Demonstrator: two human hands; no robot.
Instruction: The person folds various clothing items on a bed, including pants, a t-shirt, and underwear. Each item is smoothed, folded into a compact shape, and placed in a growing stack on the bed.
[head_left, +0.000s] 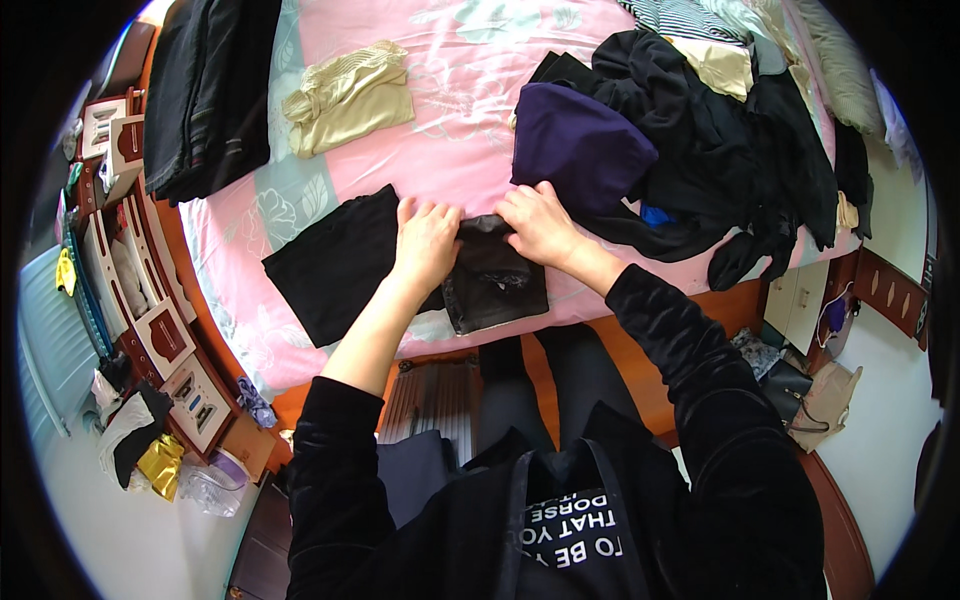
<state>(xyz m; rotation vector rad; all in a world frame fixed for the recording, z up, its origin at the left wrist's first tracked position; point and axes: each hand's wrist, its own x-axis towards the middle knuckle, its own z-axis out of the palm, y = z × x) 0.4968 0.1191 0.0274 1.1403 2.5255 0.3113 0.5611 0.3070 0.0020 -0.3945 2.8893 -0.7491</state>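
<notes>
A dark folded garment (501, 296) with a worn-looking or fuzzy patch lies at the near edge of the bed. My left hand (426, 244) grips its far left corner, thumb and fingers curled over the edge. My right hand (541, 225) pinches the far right corner of the same garment. Directly left of it lies a folded black garment (337, 262), partly hidden behind my left forearm. A dark purple cloth (581, 146) lies just beyond my right hand, against a heap of black clothes (697, 142).
The bed has a pink floral sheet (465, 112). Folded yellow clothing (352, 101) and dark folded trousers (210, 105) lie toward its far left. A striped garment (682, 19) is at the far right. Left stands a cluttered drawer unit (161, 337); bags (821, 401) sit at the lower right.
</notes>
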